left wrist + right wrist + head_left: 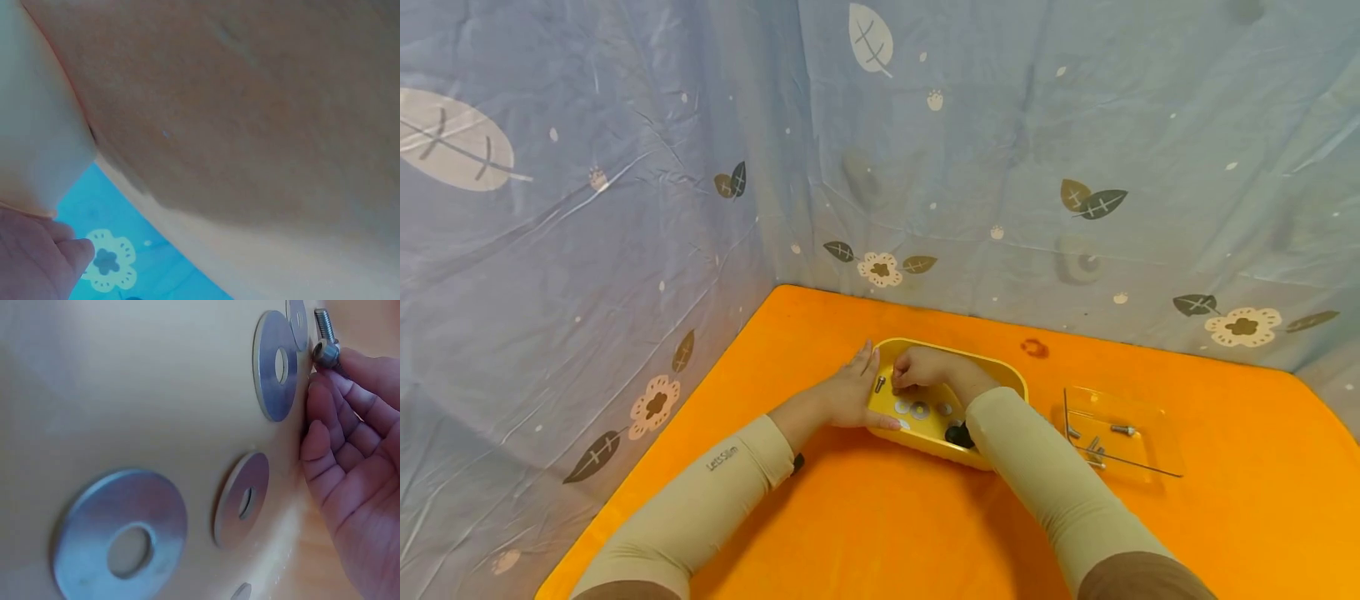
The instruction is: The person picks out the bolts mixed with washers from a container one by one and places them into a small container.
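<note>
A yellow plastic tray (pixel 951 448) lies on the orange tabletop with several flat metal washers (pixel 122 534) on its floor. My left hand (pixel 847 396) rests against the tray's left end, fingers fairly straight along the wall and thumb across the near rim. Inside the tray, my right hand (pixel 925 371) pinches a small socket-head screw (pixel 326 354) between thumb and fingertips, low beside the washers. Another screw (pixel 880 384) lies close by, near the left wall. The left wrist view shows mostly skin and sleeve.
Right of the yellow tray stands a clear shallow tray (pixel 1138 462) with several bolts and thin metal rods, one reaching past its edge. A dark object (pixel 958 434), partly hidden by the right forearm, sits in the yellow tray. Patterned cloth (pixel 1000 150) hangs behind and left.
</note>
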Demonstrator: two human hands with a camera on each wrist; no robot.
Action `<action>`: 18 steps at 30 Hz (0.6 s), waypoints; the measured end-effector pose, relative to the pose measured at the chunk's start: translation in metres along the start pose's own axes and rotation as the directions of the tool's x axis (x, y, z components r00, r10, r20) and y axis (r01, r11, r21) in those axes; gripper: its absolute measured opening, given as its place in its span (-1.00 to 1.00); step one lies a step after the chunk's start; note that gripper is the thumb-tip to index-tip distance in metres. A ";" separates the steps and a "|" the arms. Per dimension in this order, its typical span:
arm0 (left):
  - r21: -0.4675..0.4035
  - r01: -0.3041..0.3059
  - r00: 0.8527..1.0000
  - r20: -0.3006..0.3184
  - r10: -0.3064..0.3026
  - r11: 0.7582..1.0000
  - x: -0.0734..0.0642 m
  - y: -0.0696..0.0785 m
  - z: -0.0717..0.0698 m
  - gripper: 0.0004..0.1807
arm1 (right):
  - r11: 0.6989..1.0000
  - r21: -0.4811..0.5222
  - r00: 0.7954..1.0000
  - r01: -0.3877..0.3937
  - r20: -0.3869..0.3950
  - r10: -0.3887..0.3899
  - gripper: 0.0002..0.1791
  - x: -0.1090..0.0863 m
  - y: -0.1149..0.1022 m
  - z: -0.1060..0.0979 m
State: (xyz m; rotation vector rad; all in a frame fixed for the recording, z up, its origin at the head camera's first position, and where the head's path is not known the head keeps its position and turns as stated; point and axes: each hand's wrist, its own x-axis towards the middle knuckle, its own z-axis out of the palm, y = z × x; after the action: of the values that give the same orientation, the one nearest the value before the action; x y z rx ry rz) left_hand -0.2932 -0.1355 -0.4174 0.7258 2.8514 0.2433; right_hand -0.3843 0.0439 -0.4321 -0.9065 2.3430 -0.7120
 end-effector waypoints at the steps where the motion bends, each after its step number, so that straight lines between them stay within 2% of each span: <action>1: 0.003 -0.001 1.000 -0.004 0.001 1.000 0.000 0.000 0.000 0.38 | 1.000 0.001 1.000 0.005 0.000 -0.005 -0.87 0.000 0.000 0.000; 8: 0.002 0.003 1.000 -0.007 -0.003 1.000 0.000 0.000 -0.001 0.37 | 0.999 0.018 0.999 0.030 0.024 -0.030 -0.91 -0.003 -0.001 -0.003; 14: -0.017 0.001 1.000 -0.007 -0.001 1.000 0.000 0.001 -0.001 0.37 | 0.999 -0.035 0.999 0.033 -0.002 -0.033 -0.91 -0.008 -0.003 -0.008; 18: -0.017 0.012 1.000 -0.002 -0.012 1.000 -0.001 0.002 0.000 0.37 | 1.000 0.019 1.000 0.017 -0.017 -0.016 -0.91 -0.014 -0.005 -0.011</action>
State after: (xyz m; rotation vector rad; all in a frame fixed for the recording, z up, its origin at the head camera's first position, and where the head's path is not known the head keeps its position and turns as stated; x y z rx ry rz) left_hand -0.2920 -0.1342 -0.4166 0.7049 2.8512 0.2658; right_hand -0.3800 0.0540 -0.4166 -0.9160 2.3420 -0.7495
